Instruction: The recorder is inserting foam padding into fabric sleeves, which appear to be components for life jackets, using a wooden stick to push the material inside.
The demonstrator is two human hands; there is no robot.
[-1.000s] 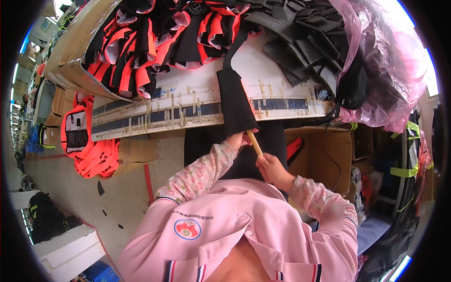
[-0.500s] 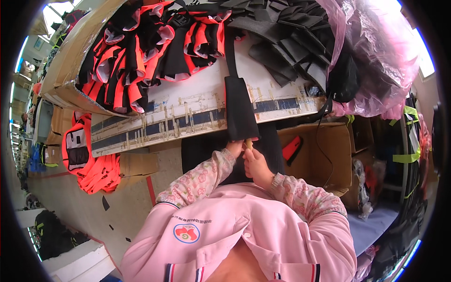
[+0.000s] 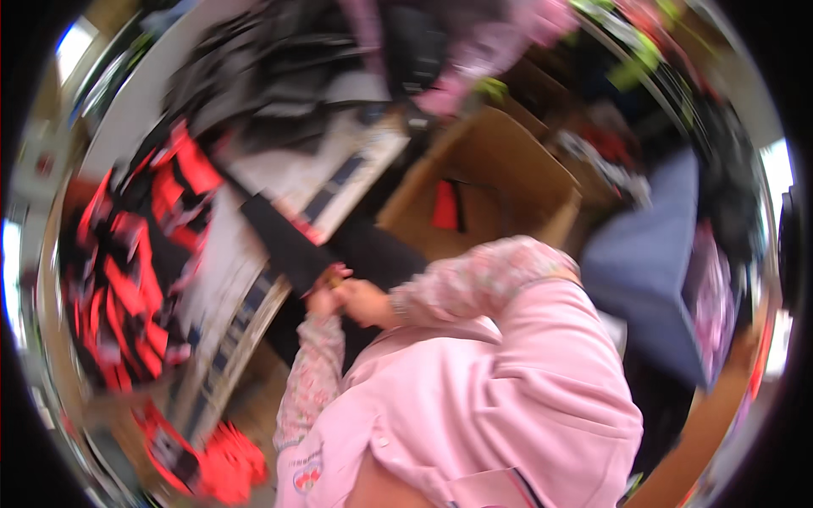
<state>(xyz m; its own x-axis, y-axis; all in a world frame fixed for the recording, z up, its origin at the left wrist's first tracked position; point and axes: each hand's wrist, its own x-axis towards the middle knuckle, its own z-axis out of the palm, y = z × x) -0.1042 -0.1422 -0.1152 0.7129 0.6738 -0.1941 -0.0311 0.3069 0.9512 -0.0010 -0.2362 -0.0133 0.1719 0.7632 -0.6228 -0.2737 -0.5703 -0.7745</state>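
Note:
A long black fabric piece (image 3: 286, 244) with a bit of red at its edge slants off the table toward me. At its near end my left hand (image 3: 321, 300) is closed on the fabric. Close against it, my right hand (image 3: 366, 304) is closed round a small tan tool (image 3: 336, 279), mostly hidden by the fingers and smeared by motion. What the tool is, I cannot tell. Both hands meet just in front of my body, past the table edge.
Red-and-black fabric pieces (image 3: 135, 288) pile up at left on the white table (image 3: 222, 254). Dark flat pieces (image 3: 262, 76) cover its far part. An open cardboard box (image 3: 508, 161) holding a red-and-black piece (image 3: 445, 205) stands right. Red items (image 3: 229, 461) lie lower left. A blue-grey panel (image 3: 639, 262) stands right.
The whole view has swung to the right and blurred, so the table now slants across the left. My hands stay together at the near end of the black fabric piece.

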